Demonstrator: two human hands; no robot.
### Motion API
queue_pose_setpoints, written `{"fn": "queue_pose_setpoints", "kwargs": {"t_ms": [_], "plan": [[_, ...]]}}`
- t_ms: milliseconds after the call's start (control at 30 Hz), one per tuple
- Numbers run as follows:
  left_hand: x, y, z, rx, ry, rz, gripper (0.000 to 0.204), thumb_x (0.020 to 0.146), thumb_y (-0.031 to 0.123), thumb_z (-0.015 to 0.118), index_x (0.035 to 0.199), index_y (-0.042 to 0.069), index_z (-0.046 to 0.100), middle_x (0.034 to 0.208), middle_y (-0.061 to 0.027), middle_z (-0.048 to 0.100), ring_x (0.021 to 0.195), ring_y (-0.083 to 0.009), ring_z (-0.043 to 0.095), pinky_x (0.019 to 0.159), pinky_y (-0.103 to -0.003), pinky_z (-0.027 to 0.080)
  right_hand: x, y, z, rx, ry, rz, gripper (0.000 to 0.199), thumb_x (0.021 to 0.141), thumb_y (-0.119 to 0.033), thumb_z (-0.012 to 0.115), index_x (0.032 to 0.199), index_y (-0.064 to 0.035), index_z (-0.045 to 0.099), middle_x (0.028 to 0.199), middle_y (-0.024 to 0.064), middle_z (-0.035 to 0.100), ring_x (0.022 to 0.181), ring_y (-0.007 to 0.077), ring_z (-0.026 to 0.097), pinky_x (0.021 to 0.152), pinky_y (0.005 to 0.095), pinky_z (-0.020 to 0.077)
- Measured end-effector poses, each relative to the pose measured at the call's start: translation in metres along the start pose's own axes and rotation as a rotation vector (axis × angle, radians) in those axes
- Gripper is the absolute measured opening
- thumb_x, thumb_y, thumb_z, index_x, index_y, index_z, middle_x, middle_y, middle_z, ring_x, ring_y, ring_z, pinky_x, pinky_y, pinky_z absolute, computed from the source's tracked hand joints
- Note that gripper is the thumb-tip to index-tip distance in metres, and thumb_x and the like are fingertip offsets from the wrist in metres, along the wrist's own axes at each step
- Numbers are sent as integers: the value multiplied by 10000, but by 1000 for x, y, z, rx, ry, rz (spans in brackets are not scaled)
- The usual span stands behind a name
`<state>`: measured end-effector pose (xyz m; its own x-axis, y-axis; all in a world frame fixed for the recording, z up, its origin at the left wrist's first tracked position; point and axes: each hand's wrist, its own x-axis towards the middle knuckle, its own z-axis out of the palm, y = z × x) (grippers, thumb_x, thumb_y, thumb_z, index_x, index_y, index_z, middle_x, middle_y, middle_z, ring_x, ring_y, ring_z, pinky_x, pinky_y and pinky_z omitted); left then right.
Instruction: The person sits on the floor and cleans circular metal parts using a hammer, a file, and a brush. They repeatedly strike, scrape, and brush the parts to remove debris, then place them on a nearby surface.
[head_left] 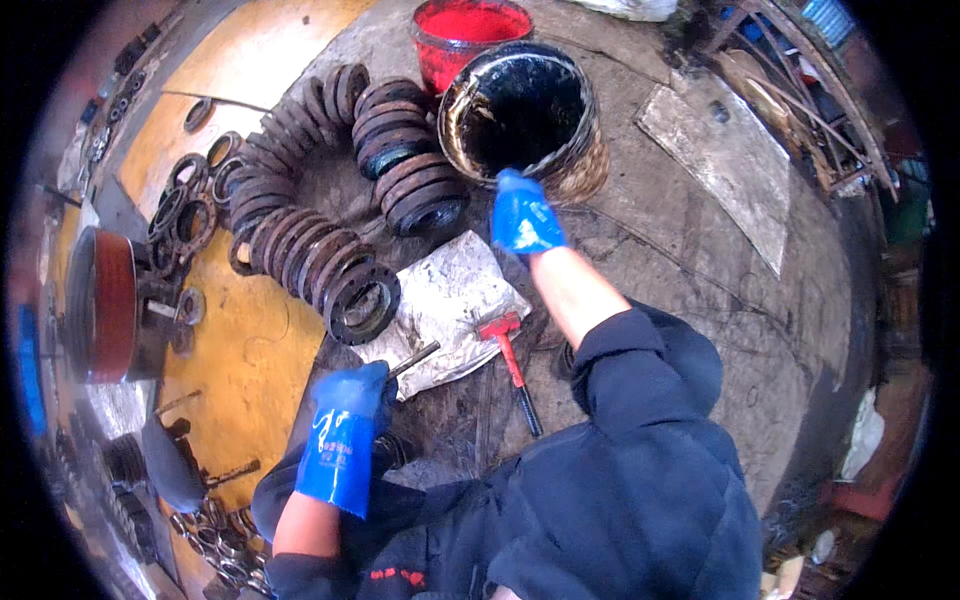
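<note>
My left hand (345, 430), in a blue rubber glove, is closed around a short metal bar (415, 358) whose end juts out to the right. My right hand (525, 220), gloved the same way, is stretched forward to the near rim of a dark-lined bucket (585, 172). Its fingers look drawn together at that rim, and anything in them is hidden. Between my hands lies a dirty white cloth or sack (455, 285). A hammer (510, 358) with a red head and a red and black handle rests at its right edge.
Rusty ring-shaped flanges (300, 245) form a curved row ahead, beside a second row (390, 130). A red bucket (428, 55) stands behind the dark one. Loose rings (190, 215) lie left on yellow sheeting (235, 400). A flat metal plate (725, 165) lies right, near a metal frame (820, 95).
</note>
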<state>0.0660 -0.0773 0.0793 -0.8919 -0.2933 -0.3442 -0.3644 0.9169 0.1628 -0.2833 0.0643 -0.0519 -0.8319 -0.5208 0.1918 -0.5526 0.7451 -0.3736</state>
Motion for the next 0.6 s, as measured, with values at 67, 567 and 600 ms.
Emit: {"fn": "queue_pose_setpoints", "kwargs": {"t_ms": [67,567,600], "plan": [[1,-1,-2,11,-14,-18,256,822,358,675,1026,207,711,794,-164,691,747,-388,668,659,-484,532,9,34,-16,279,-94,148,266,956,-222,490,981,-8,646,931,198,676,902,275,656,787,416,514],[14,-56,10,-108,236,0,228,835,222,656,1026,99,675,893,-211,684,831,-423,647,722,-502,516,-77,90,41,894,-750,444,351,928,-323,601,1096,-22,669,1049,90,674,953,205,587,878,348,455],[2,-59,1,-36,167,-95,222,822,207,658,1007,85,672,883,-206,682,827,-423,644,719,-486,516,-105,62,60,859,-848,404,310,910,-277,621,1063,-11,672,1029,91,671,949,203,587,867,352,455]]}}
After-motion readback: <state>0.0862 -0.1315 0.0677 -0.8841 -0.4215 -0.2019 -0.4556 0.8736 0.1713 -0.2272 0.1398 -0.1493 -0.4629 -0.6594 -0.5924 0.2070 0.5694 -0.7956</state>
